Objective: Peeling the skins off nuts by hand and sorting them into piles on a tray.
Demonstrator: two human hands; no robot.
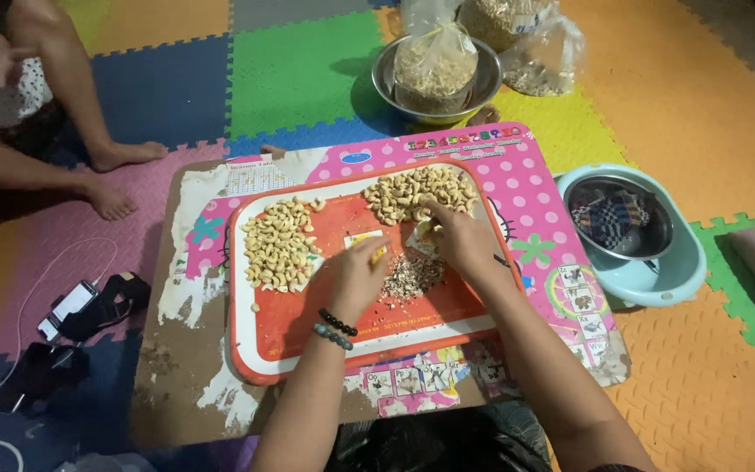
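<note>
Your left hand [356, 278] sits over the middle of the orange tray [308, 336], fingers pinched together on a small pale nut [378, 254]; two bead bracelets [335, 329] ring that wrist. Your right hand [458, 234] lies toward the tray's far right, its grip closed around something small at the edge of the far nut pile [417, 192]; what it holds cannot be told. A heap of brown shell scraps [412, 275] lies on the tray between the two hands, just beside both. A second pile of pale nuts [277, 245] covers the tray's left part, well apart from the hands. The tray rests on a low pink table [535, 188] with peeling corners. Beyond the tray stands a metal bowl [482, 87] holding a plastic bag of nuts [434, 65]; right of the tray, a pale blue basin [683, 275] with a metal bowl inside. Left of the tray lie a phone [67, 308] and cable on the foam floor mats [709, 114], with another person's bare feet [120, 175] farther left.
</note>
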